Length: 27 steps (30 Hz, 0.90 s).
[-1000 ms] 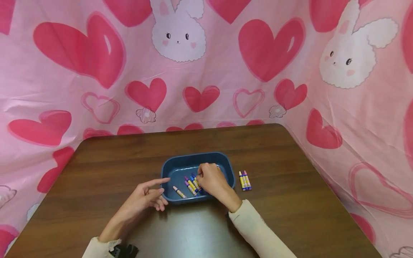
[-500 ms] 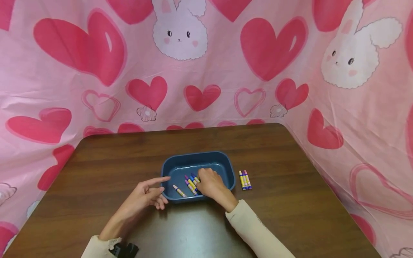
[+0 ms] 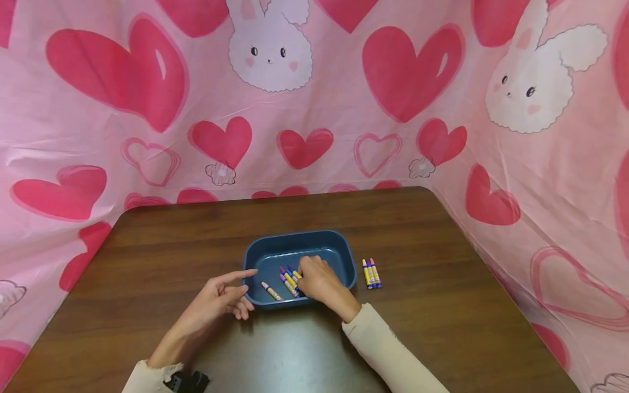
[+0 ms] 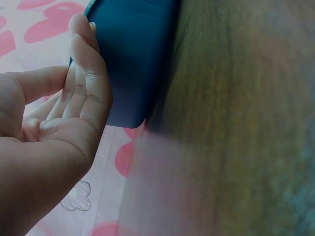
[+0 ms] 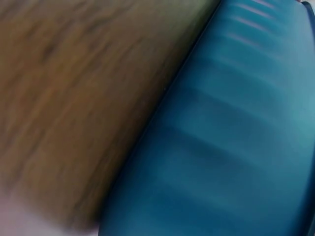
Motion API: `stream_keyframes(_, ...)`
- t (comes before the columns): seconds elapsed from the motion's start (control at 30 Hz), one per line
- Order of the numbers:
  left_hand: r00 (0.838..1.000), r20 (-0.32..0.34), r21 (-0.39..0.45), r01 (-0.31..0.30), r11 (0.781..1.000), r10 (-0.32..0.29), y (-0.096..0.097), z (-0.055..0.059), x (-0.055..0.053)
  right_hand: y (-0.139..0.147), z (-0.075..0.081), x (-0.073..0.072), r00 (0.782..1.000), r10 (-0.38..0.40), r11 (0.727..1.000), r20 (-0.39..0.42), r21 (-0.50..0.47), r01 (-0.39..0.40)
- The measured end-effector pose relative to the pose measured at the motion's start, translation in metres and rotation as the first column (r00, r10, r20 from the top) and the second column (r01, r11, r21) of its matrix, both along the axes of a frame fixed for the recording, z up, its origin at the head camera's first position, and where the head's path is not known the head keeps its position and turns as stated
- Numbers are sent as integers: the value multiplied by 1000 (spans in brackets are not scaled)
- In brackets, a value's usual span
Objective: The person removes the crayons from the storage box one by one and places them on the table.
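Note:
A dark blue tray (image 3: 295, 236) stands on the table with several yellow-wrapped crayons inside. One pale-tipped crayon (image 3: 272, 292) lies alone near the front left; a cluster with purple and blue tips (image 3: 290, 285) lies beside it, partly covered by my right hand (image 3: 321, 281). That hand reaches down into the tray with bent fingers; its fingertips and anything between them are hidden. At the tray's left end is my left hand (image 3: 221, 295), index finger stretched over the rim. In the left wrist view, this hand (image 4: 64, 128) lies against the tray's outer wall (image 4: 135, 64), fingers loosely bent.
To the right of the tray, 3 crayons (image 3: 372, 274) lie side by side on the brown wooden table (image 3: 417, 327). A pink cloth (image 3: 304, 109) with hearts and rabbits hangs behind the table. Only the tray's wall (image 5: 221, 142) and wood show in the right wrist view.
Over the last second my right hand has lowered deeper into the tray, toward the crayon cluster, and then stayed there. My left hand keeps its place at the tray's left end.

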State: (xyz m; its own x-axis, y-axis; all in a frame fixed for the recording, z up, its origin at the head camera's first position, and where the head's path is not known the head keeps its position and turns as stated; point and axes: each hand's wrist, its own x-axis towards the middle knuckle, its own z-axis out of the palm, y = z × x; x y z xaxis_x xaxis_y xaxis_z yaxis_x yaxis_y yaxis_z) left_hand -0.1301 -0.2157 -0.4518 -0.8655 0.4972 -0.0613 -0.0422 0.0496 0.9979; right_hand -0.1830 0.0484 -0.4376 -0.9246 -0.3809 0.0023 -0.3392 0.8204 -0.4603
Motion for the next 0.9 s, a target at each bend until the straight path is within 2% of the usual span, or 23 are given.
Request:
stream_keyframes(0.43,1000,9,4,4,1000,-4,0,-3,-1,0,-1,2,998,-27,999,-58,-17,27)
stream_keyframes(0.63,1000,-7,20,19,1000,-18,0,-4,-2,1,1,2,996,-43,999,-79,-28,41)
stream_keyframes(0.77,999,-19,38,32,999,-31,-1,-4,-2,5,6,3,990,-58,997,-125,-53,52)
stream_keyframes(0.9,998,-32,53,46,998,-45,-3,-5,-3,13,17,7,983,-75,995,-169,-84,62)
